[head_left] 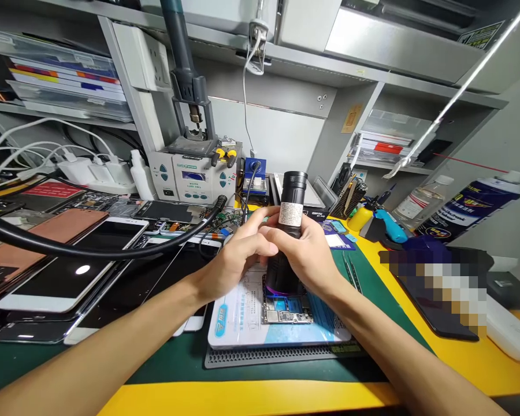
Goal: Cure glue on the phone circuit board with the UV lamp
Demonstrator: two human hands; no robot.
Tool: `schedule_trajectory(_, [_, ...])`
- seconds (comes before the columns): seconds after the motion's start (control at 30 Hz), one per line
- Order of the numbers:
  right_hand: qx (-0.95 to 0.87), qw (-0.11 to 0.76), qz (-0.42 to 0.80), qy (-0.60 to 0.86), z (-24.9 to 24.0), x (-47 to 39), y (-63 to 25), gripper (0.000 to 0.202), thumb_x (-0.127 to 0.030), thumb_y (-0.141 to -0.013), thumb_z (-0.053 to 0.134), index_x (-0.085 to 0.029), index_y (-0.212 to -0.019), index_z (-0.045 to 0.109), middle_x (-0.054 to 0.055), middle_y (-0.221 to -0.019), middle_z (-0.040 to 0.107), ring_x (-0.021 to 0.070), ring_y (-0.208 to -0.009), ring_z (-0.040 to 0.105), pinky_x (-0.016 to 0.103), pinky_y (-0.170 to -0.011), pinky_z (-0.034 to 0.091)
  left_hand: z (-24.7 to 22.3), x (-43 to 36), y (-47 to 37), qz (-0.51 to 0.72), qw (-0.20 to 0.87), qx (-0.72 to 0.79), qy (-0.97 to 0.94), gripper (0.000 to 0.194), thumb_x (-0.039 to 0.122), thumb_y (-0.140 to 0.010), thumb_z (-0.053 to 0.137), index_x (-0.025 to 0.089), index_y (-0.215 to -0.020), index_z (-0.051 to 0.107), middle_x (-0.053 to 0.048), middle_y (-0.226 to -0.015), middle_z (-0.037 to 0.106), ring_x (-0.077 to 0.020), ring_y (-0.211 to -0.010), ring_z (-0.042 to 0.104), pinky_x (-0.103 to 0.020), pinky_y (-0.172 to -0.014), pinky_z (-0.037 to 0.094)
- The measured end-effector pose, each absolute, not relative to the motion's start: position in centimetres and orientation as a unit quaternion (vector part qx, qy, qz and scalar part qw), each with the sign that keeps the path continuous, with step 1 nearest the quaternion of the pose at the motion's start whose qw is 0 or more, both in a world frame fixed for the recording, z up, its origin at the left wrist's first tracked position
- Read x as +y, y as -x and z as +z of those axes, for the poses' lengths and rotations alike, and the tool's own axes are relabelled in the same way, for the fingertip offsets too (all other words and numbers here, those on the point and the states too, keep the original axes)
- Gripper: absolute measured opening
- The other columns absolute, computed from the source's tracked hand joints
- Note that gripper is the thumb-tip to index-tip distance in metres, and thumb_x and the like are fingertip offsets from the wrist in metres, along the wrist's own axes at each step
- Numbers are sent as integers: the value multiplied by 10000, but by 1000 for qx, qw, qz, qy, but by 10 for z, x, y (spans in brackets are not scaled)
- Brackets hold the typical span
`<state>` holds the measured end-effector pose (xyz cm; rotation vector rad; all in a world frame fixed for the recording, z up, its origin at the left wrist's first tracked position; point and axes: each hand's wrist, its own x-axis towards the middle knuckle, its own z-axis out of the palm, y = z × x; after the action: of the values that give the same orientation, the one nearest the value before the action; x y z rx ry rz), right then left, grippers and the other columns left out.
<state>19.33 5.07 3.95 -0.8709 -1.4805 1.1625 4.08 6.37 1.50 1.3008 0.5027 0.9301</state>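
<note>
A black cylindrical lamp (285,268) with a white label stands over a circuit board (288,315), and a violet-blue glow shows at its lower end. My right hand (314,254) is wrapped round the lamp's middle from the right. At the left side of the lamp, my left hand (242,248) has its fingers bent round it, with the tips partly hidden. The board rests on a white and light-blue printed pad (238,335). Tweezers (352,271) lie on the green mat to the right of the pad.
Several phones (78,266) are piled at the left, under a thick black cable (91,252). A soldering station (195,176) stands behind. At the right are a spray can (472,205), a clear bottle (424,202) and a dark phone (437,306).
</note>
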Motion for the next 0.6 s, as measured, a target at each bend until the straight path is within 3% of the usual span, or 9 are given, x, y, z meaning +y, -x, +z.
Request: schedule_trajectory(0.6, [-606, 502, 487, 378, 41, 50, -194, 219, -315, -1020, 756, -187, -865, 668, -83, -653, 638, 122, -549, 631, 265, -570, 556, 17, 63, -39, 411, 665, 226, -581, 561, 298, -842, 622, 295, -1401, 569, -17, -1093, 572, -181, -890, 418, -303, -766, 370])
